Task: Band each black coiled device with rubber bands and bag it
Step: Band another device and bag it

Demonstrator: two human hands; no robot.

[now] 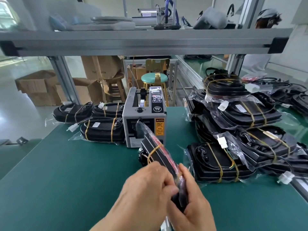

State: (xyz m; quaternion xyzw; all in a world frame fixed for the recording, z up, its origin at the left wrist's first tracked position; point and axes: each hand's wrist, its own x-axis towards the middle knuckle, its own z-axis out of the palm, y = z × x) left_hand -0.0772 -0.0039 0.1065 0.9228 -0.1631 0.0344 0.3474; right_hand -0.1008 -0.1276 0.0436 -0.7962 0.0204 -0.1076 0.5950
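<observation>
Up close, left grip (150, 189) and right grip (191, 202) both clench the bagged device (150, 145). Best hold its wrap flat and taut.

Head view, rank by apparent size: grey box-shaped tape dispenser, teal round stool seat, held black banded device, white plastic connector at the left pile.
1. Grey box-shaped tape dispenser and held black banded device: alike; the device is nearer and partly hidden, so unranked.
2. Teal round stool seat.
3. White plastic connector.
</observation>
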